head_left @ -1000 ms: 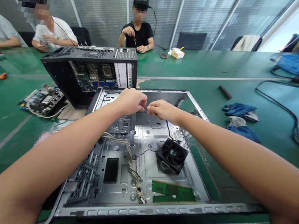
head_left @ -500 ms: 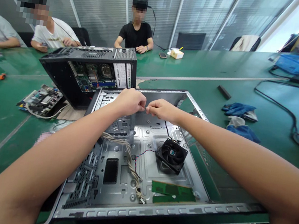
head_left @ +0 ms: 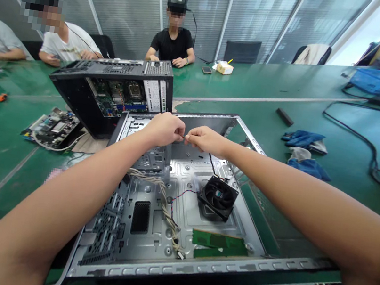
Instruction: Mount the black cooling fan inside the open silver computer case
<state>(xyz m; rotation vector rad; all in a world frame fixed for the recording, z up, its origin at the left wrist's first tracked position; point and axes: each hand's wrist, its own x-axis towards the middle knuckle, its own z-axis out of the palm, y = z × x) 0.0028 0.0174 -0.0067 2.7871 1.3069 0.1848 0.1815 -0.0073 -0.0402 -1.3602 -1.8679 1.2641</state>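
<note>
Black computer tower (head_left: 112,88), loose circuit board (head_left: 55,126), blue gloves (head_left: 303,139), black cable (head_left: 371,146)

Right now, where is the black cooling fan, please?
In the head view, the black cooling fan lies inside the open metal case, right of centre, between the right hand and the green boards.

Chassis floor (head_left: 193,217) open between cable bundle (head_left: 166,204) and fan (head_left: 218,197), black tower (head_left: 112,88) blocking far left

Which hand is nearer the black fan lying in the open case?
Right. The right hand sits just beyond the fan, slightly left; the left hand is farther left.
</note>
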